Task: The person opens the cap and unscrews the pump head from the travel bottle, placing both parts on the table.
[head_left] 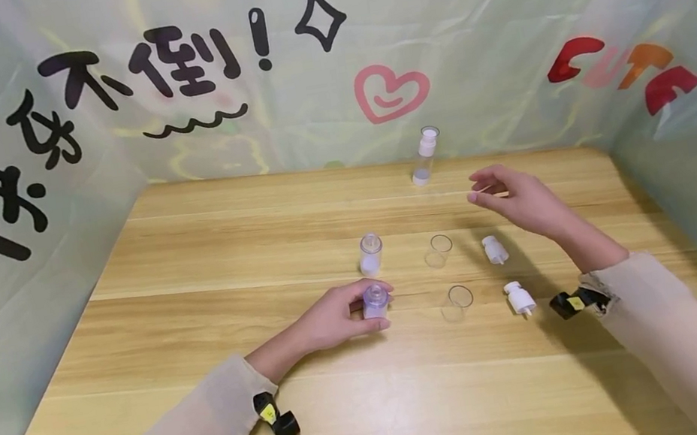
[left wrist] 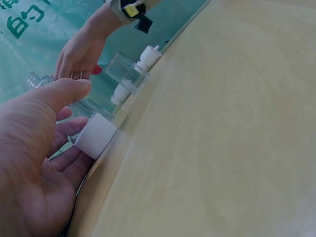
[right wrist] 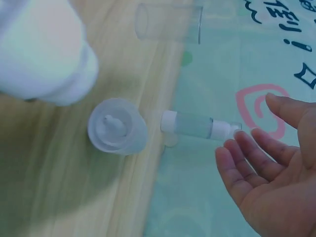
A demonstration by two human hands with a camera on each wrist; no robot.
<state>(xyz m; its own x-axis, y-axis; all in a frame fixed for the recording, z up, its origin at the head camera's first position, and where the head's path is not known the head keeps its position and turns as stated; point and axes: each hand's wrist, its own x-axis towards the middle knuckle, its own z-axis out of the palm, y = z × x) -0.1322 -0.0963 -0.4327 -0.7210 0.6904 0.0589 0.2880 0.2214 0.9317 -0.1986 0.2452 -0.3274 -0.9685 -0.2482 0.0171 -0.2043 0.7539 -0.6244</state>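
Observation:
A small clear bottle with a white base (head_left: 375, 310) stands upright on the table, and my left hand (head_left: 330, 319) curls round it, thumb in front and fingers behind. The white base (left wrist: 96, 137) shows between thumb and fingers in the left wrist view. My right hand (head_left: 524, 205) is raised above the table, fingers loosely bent and holding nothing. Below it lie two white pump heads (head_left: 494, 250), one nearer the front. Behind the held bottle stands a second open bottle (head_left: 370, 256).
Two transparent caps (head_left: 457, 301) stand between the bottles and the pump heads. Near the back edge a complete pump bottle (head_left: 424, 160) stands upright with its clear cap on. Printed cloth (head_left: 460, 17) encloses the wooden table (head_left: 206, 270) at the back and sides.

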